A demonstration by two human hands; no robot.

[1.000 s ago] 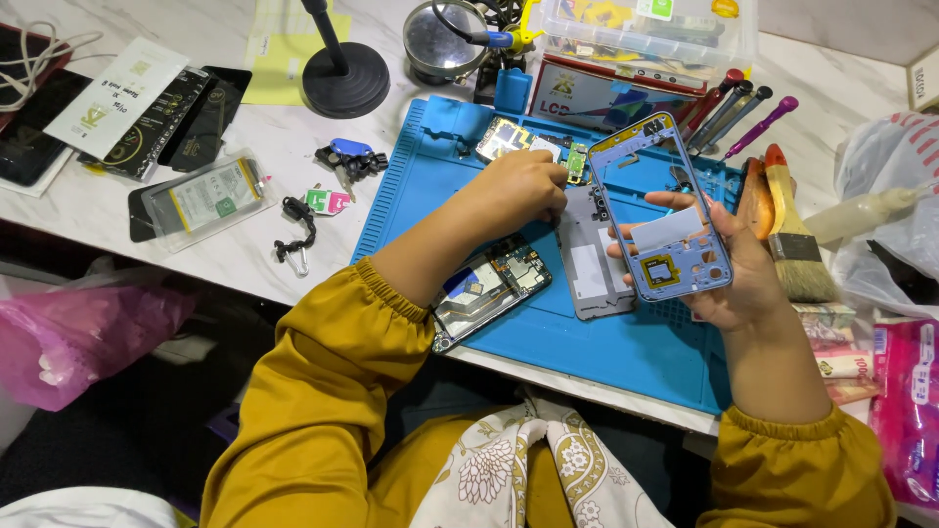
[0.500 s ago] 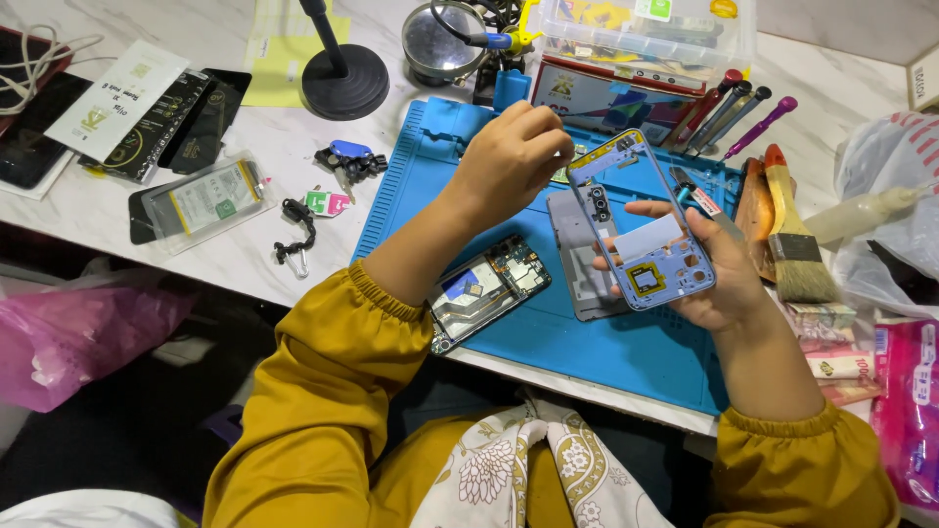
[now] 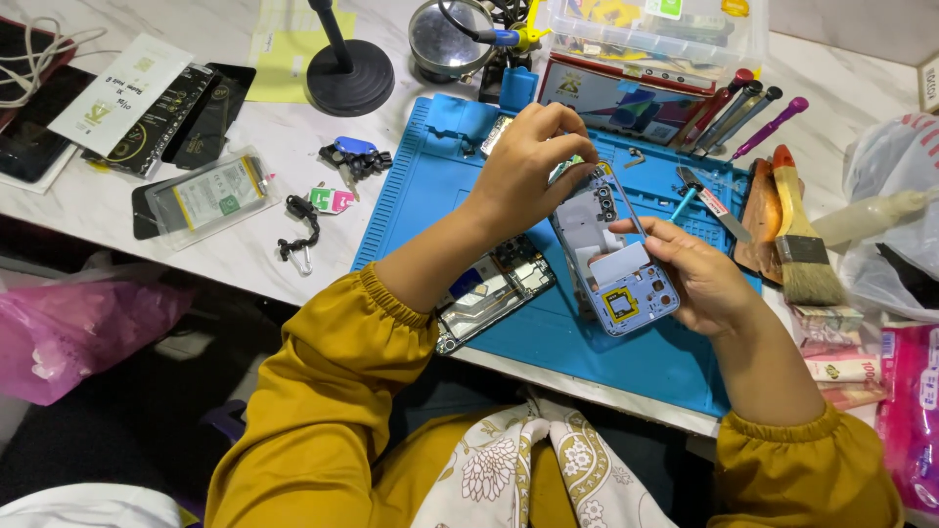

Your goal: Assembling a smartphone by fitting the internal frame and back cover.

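I see my right hand [image 3: 709, 279] curled around the lower right edge of a pale blue phone frame with a yellow square patch and a white rectangular pad on its inner face [image 3: 616, 254]. The frame is held tilted just above the blue silicone repair mat [image 3: 665, 362], which I use as my landmark. My left hand [image 3: 523, 161] reaches over the mat's upper middle, its fingertips pinched narrow at the top end of the frame, beside the camera openings; whether they grip something tiny there I cannot tell. Both sleeves are mustard yellow.

On the mat's lower left part, under my left forearm, lies an opened dark phone body with exposed boards [image 3: 489, 288]. On the mat's upper right sit blue-handled tweezers [image 3: 685, 200]. Just right of the mat lies a wooden-handled flat paintbrush with an orange tip [image 3: 797, 230]. Beyond the mat's top right corner lie several screwdrivers with red, grey and purple handles [image 3: 738, 112]. Past the mat's top edge stand a round magnifier [image 3: 448, 39] and a black round stand base [image 3: 350, 76]. Left of the mat, on the white marble worktop [image 3: 293, 147], lie a black keyring cluster with a blue tag [image 3: 354, 156] and a clear bag holding a flat battery [image 3: 205, 196].
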